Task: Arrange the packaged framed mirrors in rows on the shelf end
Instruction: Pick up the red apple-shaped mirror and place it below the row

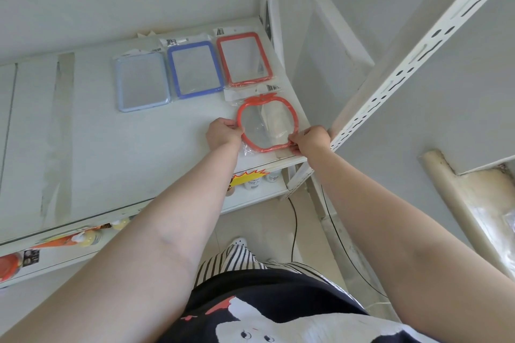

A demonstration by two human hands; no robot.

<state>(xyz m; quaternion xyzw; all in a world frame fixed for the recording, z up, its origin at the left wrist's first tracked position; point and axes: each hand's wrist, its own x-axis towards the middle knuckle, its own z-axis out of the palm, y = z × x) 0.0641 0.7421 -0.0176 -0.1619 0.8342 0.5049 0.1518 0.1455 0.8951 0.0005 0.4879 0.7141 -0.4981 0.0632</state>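
Three packaged rectangular mirrors lie in a row at the back of the white shelf [111, 147]: a pale blue one [142, 82], a dark blue one [195, 69] and a red one [243, 60]. In front of the red one lies an apple-shaped red-framed mirror [267, 125] in clear wrap, near the shelf's right end. My left hand [223, 132] pinches its left rim. My right hand [309, 140] pinches its lower right rim.
A slotted white upright [404, 64] rises just right of my right hand. Below the shelf, a lower shelf [259, 195] holds small bottles and a yellow price tag [248, 177]. A black cable [295, 225] runs along the floor.
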